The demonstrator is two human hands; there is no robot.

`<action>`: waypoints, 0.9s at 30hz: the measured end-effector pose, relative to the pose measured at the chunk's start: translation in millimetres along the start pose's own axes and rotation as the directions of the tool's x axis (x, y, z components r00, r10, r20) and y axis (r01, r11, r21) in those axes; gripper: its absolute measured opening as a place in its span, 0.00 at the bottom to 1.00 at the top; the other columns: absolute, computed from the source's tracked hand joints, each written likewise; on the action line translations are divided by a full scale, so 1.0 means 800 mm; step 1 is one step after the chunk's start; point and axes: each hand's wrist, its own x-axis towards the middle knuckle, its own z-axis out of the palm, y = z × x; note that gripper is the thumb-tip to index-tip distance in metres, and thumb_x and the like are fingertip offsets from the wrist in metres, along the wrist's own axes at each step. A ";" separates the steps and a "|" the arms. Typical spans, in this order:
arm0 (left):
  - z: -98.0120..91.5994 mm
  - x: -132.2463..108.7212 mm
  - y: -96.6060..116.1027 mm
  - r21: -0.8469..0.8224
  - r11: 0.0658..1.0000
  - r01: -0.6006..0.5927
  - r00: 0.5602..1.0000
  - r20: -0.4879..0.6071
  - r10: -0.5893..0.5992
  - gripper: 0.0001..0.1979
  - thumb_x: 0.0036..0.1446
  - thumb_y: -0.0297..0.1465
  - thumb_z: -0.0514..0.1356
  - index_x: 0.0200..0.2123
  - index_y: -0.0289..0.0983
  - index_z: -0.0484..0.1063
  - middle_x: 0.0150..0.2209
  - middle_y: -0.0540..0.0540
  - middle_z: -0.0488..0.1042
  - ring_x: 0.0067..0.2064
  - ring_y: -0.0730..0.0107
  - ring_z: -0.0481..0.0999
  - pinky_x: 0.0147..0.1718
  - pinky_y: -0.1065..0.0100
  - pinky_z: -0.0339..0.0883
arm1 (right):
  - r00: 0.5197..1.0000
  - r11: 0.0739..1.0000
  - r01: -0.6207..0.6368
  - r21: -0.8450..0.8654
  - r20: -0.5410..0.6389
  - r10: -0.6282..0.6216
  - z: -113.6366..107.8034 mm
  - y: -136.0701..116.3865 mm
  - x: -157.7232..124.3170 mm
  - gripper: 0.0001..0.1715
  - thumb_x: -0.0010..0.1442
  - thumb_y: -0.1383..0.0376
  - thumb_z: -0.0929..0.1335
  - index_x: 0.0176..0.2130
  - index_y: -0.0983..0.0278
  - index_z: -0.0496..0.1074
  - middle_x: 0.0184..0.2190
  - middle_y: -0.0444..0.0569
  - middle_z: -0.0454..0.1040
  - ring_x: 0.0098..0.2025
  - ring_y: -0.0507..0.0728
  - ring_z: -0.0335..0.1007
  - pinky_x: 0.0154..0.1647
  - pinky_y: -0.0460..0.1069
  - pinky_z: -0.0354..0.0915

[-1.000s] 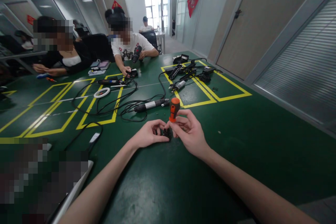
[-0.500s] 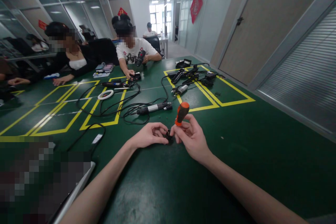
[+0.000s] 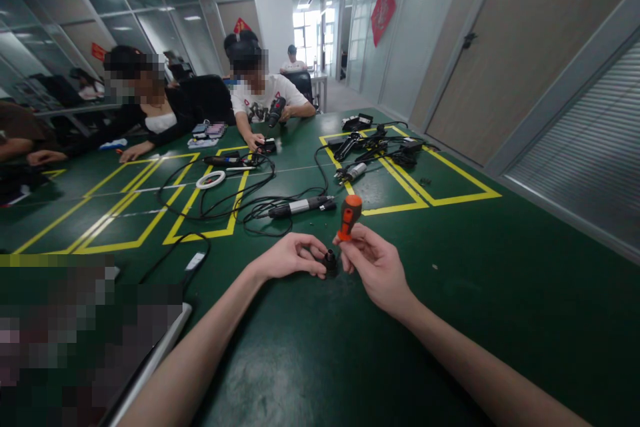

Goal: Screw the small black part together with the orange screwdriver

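Note:
My left hand (image 3: 295,256) is closed on a small black cylindrical part (image 3: 330,263), which stands on the green table with its narrow end up. Just to the right, my right hand (image 3: 376,263) grips a screwdriver (image 3: 351,215) with an orange and dark grey handle. The handle points up above my fingers. My fingers hide the screwdriver's shaft and tip. Beyond my hands lies a silver and black cylindrical tool (image 3: 300,206) with a black cable.
Black cables and devices (image 3: 375,142) lie in yellow-taped areas of the green table (image 3: 475,320). A white ring (image 3: 211,179) is farther left. Across the table, a person (image 3: 270,97) holds a power drill (image 3: 277,111). A blurred-out laptop-like object (image 3: 150,353) is at near left.
The view has shifted slightly, so the scene sits farther right. My right hand with the screwdriver has moved a little away from the black part, and more of that part shows.

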 end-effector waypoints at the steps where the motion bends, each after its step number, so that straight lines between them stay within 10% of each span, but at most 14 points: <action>1: 0.000 0.000 0.000 0.002 1.000 0.000 1.000 -0.001 0.000 0.26 0.40 0.38 0.80 0.40 0.32 0.78 0.33 0.44 0.83 0.32 0.69 0.83 0.35 0.70 0.74 | 1.000 1.000 0.015 -0.007 -0.003 -0.015 0.000 0.000 0.000 0.18 0.64 0.50 0.73 0.36 0.62 0.75 0.30 0.45 0.72 0.22 0.49 0.66 0.22 0.47 0.65; 18: -0.001 -0.001 0.006 -0.035 0.999 -0.016 0.999 0.045 0.017 0.22 0.44 0.34 0.77 0.41 0.32 0.77 0.35 0.45 0.82 0.33 0.70 0.82 0.38 0.68 0.73 | 0.997 0.997 -0.062 0.042 0.038 0.060 0.000 0.005 -0.002 0.18 0.64 0.50 0.73 0.38 0.61 0.70 0.29 0.45 0.76 0.22 0.50 0.69 0.24 0.47 0.69; 27: 0.007 0.003 0.004 0.036 0.993 -0.112 0.987 -0.111 0.115 0.16 0.44 0.24 0.63 0.40 0.32 0.79 0.27 0.49 0.80 0.27 0.72 0.78 0.33 0.69 0.72 | 0.995 0.994 -0.077 0.073 0.062 0.072 -0.001 0.005 0.000 0.19 0.64 0.49 0.72 0.40 0.61 0.71 0.29 0.45 0.77 0.23 0.50 0.68 0.23 0.47 0.67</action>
